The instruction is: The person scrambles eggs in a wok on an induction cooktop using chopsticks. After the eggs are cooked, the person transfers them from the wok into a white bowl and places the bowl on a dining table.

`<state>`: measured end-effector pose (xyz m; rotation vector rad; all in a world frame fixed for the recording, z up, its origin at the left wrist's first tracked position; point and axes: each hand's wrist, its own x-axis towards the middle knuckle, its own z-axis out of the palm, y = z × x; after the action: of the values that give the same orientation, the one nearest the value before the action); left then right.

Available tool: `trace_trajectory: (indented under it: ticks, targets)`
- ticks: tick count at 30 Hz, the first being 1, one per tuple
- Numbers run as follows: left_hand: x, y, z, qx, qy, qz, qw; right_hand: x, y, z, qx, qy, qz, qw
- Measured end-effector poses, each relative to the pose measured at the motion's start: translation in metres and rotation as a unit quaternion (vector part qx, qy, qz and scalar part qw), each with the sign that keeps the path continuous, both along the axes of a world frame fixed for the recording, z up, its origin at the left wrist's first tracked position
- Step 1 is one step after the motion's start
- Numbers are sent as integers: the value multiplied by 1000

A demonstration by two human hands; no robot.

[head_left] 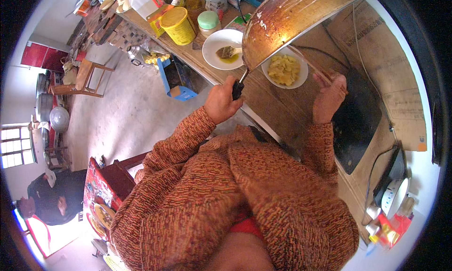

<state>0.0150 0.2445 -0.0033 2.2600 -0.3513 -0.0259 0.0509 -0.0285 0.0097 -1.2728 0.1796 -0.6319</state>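
My left hand [222,101] is wrapped round the black handle [238,89] of a wok. The wok [287,24], browned and scorched on its outside, is tipped steeply on its side above the counter. Below its lower rim stands a white bowl [305,76] with yellow food pieces [282,69] in it. Closed on a pair of chopsticks [310,64], my right hand [328,98] is to the right of that bowl, and the chopsticks reach toward the wok's mouth. The inside of the wok is mostly hidden.
Left of the wok, a white bowl [209,45] holds a brown-ended utensil and yellow liquid. Behind it stand a yellow tub [179,26] and a green-lidded jar [208,21]. A black cooktop [355,130] lies right. A blue box [176,83] and another person [52,195] are to the left.
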Motion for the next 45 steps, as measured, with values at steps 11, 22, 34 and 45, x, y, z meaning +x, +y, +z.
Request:
trace_trajectory:
  ticks: [11,22,34,45]
  targets:
    - [-6,2,7,5,-14,4,1000,5,-14,10,-28,-23,-35,999]
    - [-9,9,14,6,-24,13,1000,-11,-7,15,-31,3,-47,998]
    - [-9,20,22,-92,23,6,995,0,-10,21,-37,-34,-27,998]
    - [-18,23,31,-158,158,20,975,42,23,77,52,-243,12,969]
